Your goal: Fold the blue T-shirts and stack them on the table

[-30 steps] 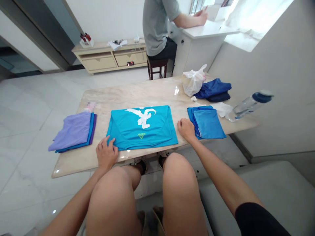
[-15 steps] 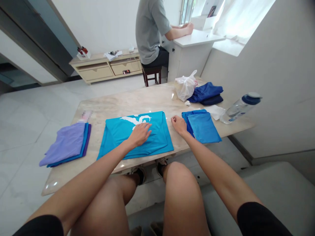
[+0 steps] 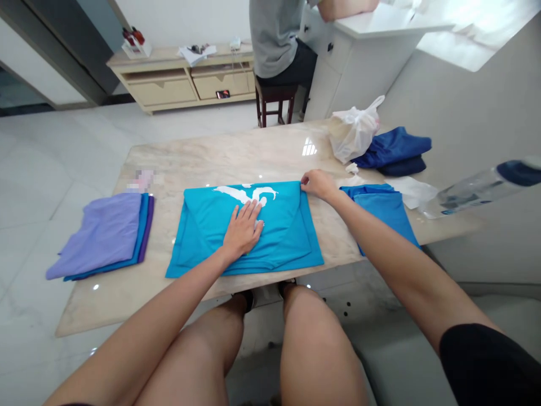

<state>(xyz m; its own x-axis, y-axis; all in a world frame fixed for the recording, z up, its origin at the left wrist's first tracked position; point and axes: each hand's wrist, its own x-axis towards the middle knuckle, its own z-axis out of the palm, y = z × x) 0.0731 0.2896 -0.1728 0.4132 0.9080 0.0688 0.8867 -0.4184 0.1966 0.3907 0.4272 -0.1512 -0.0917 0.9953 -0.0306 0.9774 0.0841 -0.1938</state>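
Observation:
A turquoise T-shirt (image 3: 274,237) with a white print lies folded into a wide rectangle on the table. My left hand (image 3: 244,228) rests flat on its middle, over part of the print, with fingers stretched out. At the shirt's far right corner, the fingertips of my right hand (image 3: 318,184) are pinched on the fabric edge. Just right of that hand is a folded blue garment (image 3: 382,211), partly covered by my right forearm. Left of the shirt is a stack of folded clothes, a lavender garment (image 3: 103,225) on top, with blue and purple layers showing under it.
The marble-look table (image 3: 203,160) also bears a white plastic bag (image 3: 353,135), dark blue clothing (image 3: 399,149), white tissue (image 3: 409,192) and a clear water bottle (image 3: 477,189) at the right. Beyond it, a person in grey (image 3: 276,42) sits on a stool (image 3: 276,101) by a white counter.
My right hand has moved from the bare table beside the shirt to its far right corner and pinched it. My left hand has flattened onto the shirt. The view has tilted downward.

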